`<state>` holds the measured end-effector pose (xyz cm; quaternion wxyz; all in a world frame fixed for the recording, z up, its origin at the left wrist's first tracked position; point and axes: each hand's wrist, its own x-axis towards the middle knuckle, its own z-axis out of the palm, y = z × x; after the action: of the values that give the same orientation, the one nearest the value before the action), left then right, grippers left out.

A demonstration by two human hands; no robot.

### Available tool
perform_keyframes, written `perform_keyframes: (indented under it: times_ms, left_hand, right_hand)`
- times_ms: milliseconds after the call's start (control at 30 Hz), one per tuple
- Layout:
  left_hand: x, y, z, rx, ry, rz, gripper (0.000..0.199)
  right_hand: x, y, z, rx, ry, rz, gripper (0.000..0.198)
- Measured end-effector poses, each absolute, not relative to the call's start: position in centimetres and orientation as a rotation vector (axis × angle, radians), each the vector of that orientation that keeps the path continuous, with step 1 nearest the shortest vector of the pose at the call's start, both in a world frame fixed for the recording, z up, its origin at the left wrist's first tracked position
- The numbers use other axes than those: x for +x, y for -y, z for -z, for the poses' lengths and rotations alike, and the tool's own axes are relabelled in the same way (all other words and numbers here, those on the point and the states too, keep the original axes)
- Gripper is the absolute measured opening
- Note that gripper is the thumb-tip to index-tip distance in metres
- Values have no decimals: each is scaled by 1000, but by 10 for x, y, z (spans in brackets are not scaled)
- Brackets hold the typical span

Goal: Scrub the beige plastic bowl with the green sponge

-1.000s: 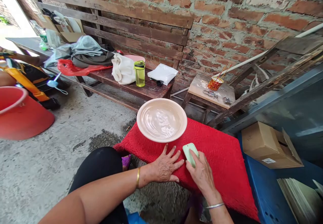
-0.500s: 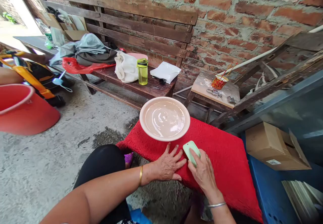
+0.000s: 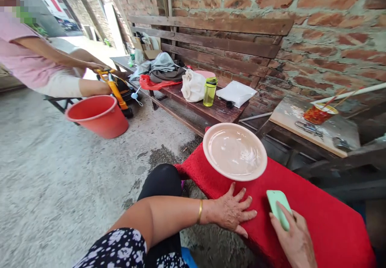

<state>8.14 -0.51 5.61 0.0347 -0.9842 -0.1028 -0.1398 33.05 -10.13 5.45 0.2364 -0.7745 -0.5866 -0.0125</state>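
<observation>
My left hand lies flat with spread fingers on a red, fuzzy cloth draped over a low surface. To its right, my right hand grips a pale green scrubbing brush with a rounded back and a small hole at its end. The brush rests against the cloth, and its underside is hidden. Just beyond my left fingertips, a pale pink basin holding clear water stands on the far end of the cloth.
Behind the basin, a wooden bench bears a yellow-green bottle, a white bag and a white packet. A small table with a red cup stands right. Left are a red bucket and a seated person.
The view has swung left, bringing the seated person into sight and shifting everything rightward. My left hand stays spread on the cloth; the right still grips the brush, slightly farther from the left.
</observation>
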Motion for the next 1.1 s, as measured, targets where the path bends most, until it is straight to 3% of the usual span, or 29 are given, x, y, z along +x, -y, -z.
perform_keyframes:
  times_ms: [133, 267, 367, 600, 700, 833, 967, 1100]
  left_hand:
    - [77, 2, -49, -3015, 319, 442, 79]
    - [73, -3, -50, -3101, 308, 428, 75]
    - [72, -6, -53, -3169, 291, 388, 73]
    - [72, -4, -50, -3165, 269, 391, 78]
    - [73, -4, -52, -3162, 262, 376, 78]
    - [75, -3, -56, -3175, 254, 344, 77]
    - [75, -3, -56, -3175, 263, 340, 76]
    - [73, -3, -53, -3161, 254, 385, 76]
  right_hand:
    - [337, 104, -48, -2064, 1859, -10, 51]
    - [392, 132, -62, -2568, 1449, 160, 68]
    - [390, 134, -69, -2583, 1322, 246, 77]
    - [300, 89, -51, -2134, 1765, 248, 49]
    - [325, 105, -64, -2453, 1690, 282, 47]
    - [384, 135, -79, -2934, 1167, 294, 56]
    - [365, 125, -69, -2572, 1296, 286, 66]
    - [306, 101, -54, -2063, 1753, 77, 52]
